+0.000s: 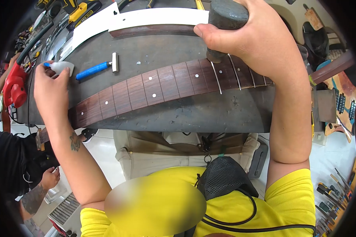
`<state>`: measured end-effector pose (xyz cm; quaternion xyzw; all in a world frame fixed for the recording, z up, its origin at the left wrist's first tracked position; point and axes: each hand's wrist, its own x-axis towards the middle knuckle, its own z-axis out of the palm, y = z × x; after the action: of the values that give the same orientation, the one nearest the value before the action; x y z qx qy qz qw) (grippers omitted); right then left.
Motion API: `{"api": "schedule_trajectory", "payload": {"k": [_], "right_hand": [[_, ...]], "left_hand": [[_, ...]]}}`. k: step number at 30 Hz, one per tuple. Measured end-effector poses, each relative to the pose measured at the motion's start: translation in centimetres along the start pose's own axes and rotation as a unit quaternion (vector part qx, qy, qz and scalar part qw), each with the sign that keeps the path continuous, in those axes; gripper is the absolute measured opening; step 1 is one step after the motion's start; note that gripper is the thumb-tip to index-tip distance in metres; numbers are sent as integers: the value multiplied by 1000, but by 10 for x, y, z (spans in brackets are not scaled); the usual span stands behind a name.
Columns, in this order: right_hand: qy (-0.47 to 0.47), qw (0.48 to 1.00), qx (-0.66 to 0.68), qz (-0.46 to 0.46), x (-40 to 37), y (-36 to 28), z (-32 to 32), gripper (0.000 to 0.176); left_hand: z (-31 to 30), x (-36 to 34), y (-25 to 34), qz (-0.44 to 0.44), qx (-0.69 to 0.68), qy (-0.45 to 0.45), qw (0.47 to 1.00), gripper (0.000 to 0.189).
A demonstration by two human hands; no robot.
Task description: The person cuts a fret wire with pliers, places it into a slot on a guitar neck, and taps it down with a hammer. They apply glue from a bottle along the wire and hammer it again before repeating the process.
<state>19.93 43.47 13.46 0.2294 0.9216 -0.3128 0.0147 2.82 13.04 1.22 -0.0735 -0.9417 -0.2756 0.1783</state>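
Note:
A guitar neck with a dark wooden fretboard [138,93] lies across the bench, with pale dot inlays. Metal frets [216,78] sit in its right part; the slots further left show no frets. My right hand [251,43] grips a dark grey rounded block [228,15], whose lower end is at the fretboard beside the frets. Whether it has a handle is hidden. At the left, my left hand [51,85] is closed around a small white bottle [62,67] with a blue tip. Between the hands lies a blue-handled small hammer [97,69].
White paper strips [158,19] and a dark wood strip [154,29] lie at the back of the grey bench [166,118]. A yellow-black power tool [81,14] and a red tool [15,85] are at left. Another person's hand [50,177] is lower left. Several hand tools [330,193] stand lower right.

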Motion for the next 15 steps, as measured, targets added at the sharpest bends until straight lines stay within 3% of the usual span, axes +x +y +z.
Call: {"api": "schedule_trajectory", "payload": {"k": [2,6,7,8,9,10,13,15], "right_hand": [[9,999,0,-47,2,13,1,36],[47,988,-60,-132,-6,20,1,44],[51,989,-56,-128,-1,10,0,44],[20,996,-87,-7,9,-6,-2,46],[-13,987,-117,114,15,-14,-4,48],[-12,986,-114,117,15,-12,-5,48],[35,990,-87,103,9,2,-4,49],[80,984,-107,-122,-10,29,-7,47]], "left_hand": [[-2,0,-5,14,39,-3,999,57],[-7,-7,-1,-3,-12,16,1000,60],[-14,-11,5,41,9,120,992,57],[-21,-14,14,84,28,222,971,54],[-26,-23,38,123,-85,204,967,47],[-29,-35,69,159,-196,181,951,41],[-14,-44,146,254,-371,-19,893,26],[11,-38,173,247,-432,-123,858,22]]}}
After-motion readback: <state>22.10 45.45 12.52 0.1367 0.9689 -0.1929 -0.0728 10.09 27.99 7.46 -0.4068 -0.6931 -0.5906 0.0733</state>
